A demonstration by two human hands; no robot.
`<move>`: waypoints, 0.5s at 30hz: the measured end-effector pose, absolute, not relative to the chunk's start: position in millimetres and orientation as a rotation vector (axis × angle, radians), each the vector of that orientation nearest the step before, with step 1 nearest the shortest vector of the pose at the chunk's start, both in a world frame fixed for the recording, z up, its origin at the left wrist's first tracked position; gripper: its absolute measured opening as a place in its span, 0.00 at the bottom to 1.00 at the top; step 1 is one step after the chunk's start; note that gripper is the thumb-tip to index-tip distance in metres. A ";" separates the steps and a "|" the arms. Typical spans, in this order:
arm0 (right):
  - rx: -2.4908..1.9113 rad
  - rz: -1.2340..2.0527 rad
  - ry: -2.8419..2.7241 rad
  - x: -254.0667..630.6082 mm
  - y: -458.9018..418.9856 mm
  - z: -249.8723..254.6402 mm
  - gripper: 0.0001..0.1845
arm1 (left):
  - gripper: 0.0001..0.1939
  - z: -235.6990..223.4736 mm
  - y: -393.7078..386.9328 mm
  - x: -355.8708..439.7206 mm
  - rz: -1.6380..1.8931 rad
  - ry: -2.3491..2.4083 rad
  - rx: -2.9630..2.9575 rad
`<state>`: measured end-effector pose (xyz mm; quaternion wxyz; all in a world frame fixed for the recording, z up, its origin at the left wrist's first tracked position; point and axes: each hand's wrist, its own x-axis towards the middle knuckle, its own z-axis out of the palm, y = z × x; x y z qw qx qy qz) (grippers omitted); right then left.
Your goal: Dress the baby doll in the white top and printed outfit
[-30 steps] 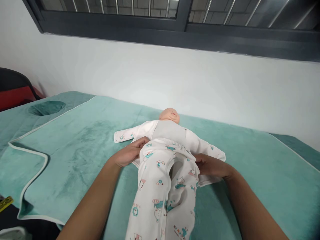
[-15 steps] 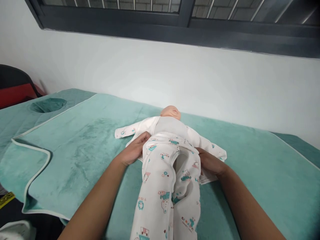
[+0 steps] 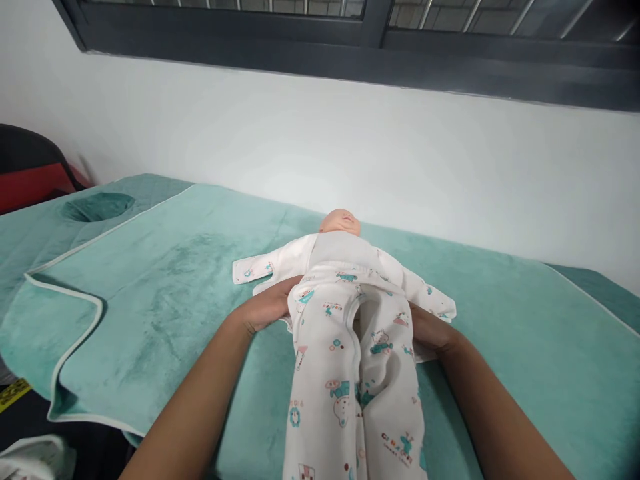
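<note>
A baby doll (image 3: 340, 221) lies on its back on the green bed cover, head toward the wall. It wears a white long-sleeved top (image 3: 295, 255) with both sleeves spread out. White printed split-crotch baby trousers (image 3: 320, 360) cover its lower body, the waistband up at the belly and the legs running toward me. My left hand (image 3: 273, 303) is at the left side of the waist, its fingers tucked out of sight behind the trousers. At the right side, my right hand (image 3: 430, 331) reaches under the doll's waist, fingers hidden as well.
The soft green cover (image 3: 165, 293) has a pale-edged flap at the left and a round face hole (image 3: 100, 207) beyond it. A white wall (image 3: 320, 147) and a dark window frame (image 3: 320, 53) rise behind. White fabric (image 3: 37, 459) lies at the lower left.
My left fingers, earlier curled at the waistband's side, have slid in behind the trousers. My right hand has moved slightly right and down. The trouser legs have shifted a little right.
</note>
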<state>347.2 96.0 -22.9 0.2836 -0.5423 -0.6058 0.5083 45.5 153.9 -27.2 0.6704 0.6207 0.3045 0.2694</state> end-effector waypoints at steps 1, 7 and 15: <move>-1.450 1.361 -1.626 347.3 95.9 -22.8 0.16 | 0.26 -27.0 153.9 44.7 0.612 0.683 1.452; -1.415 1.380 -1.647 350.4 95.7 -25.7 0.19 | 0.23 -25.3 154.3 44.2 0.725 0.719 1.637; -1.444 1.361 -1.672 349.1 97.0 -25.5 0.29 | 0.19 -21.1 153.6 47.6 0.737 0.726 1.690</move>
